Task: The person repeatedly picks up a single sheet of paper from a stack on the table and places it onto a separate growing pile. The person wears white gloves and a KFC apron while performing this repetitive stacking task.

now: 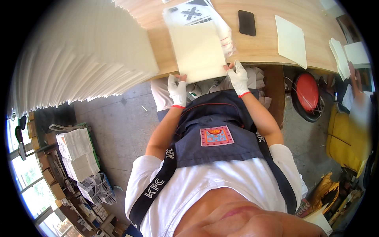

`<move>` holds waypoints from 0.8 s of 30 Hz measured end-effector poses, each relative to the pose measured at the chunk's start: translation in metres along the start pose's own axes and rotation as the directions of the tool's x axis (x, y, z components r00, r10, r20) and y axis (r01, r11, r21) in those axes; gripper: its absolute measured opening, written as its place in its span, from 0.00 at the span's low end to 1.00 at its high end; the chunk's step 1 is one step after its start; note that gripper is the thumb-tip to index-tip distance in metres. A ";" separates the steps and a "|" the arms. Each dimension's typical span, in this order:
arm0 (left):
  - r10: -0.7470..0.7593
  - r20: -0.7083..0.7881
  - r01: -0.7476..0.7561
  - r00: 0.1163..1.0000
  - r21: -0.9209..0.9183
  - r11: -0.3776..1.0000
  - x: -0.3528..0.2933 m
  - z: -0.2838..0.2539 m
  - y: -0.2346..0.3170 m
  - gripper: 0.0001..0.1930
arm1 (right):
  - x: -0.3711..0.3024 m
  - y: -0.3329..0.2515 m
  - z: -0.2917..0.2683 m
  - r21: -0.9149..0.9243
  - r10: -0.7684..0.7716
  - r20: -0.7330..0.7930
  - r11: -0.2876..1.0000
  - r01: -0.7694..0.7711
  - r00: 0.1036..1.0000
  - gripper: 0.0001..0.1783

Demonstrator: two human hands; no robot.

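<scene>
A cream paper sheet [199, 51] lies flat at the table's near edge, its lower end reaching past the edge. My left hand [177, 89], in a white knitted glove with bare fingertips, pinches its near left corner. My right hand [237, 77], gloved the same way, grips its near right corner. Whether the sheet is a single layer or a flat bag, I cannot tell. Beneath its far end are printed papers [191, 14] with a dark crossed shape, and a clear plastic wrap [225, 37] shows along the right side.
Tall stacks of white sheets [87, 55] fill the table's left side. A black phone [247, 23] and more cream sheets [290, 41] lie to the right on the wooden table [264, 51]. Below stand a red round stool [306, 93] and a yellow padded thing [343, 138]. Another person's arm [355, 83] shows far right.
</scene>
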State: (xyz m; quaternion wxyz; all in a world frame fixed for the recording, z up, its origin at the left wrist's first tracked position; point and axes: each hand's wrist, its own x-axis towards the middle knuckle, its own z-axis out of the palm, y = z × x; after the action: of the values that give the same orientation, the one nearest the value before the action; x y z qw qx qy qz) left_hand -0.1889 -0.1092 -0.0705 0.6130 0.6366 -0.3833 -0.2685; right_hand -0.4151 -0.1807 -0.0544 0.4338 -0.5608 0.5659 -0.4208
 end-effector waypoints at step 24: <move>0.906 0.145 -0.400 0.399 0.916 0.030 0.079 -0.222 0.456 0.24 | 0.018 -0.410 0.058 0.745 -0.582 0.364 0.650 0.148 0.727 0.10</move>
State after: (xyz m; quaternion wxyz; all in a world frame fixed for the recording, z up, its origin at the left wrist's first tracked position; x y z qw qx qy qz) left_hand -0.0364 -0.0252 0.4121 0.3216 0.6148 -0.5453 0.4703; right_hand -0.2484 -0.2047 0.3239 0.6547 -0.5718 0.0829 -0.4874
